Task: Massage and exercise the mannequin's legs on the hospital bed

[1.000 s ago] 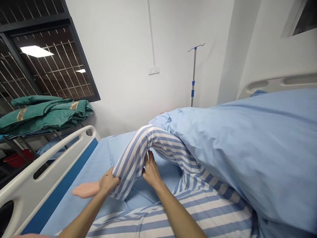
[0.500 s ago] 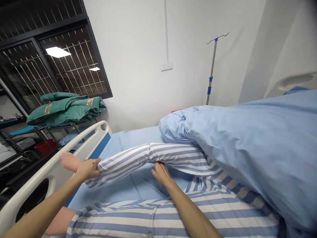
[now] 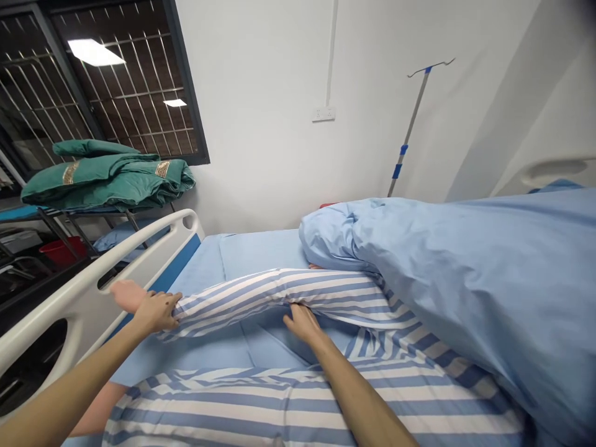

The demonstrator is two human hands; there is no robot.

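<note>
You are at a hospital bed with a pale blue sheet (image 3: 261,254); a white plastic side rail (image 3: 79,298) with a blue inlay runs along its left edge, and a large light-blue duvet (image 3: 465,292) covers the right part. Across the sheet lies a blue-and-white striped trouser leg (image 3: 279,292) of a lying figure, perhaps a manikin; its long axis goes almost level, from near the rail toward the duvet, and a second striped leg (image 3: 298,410) lies closer to you. Your left hand (image 3: 156,312) is closed around the cuff at the ankle, just beside the smooth pink foot (image 3: 126,295); your right hand (image 3: 302,324) is farther along, under the leg near its bend; its fingers (image 3: 295,309) go behind the cloth, so you cannot tell if it grips or only supports; the upper body is hidden by the duvet.
</note>
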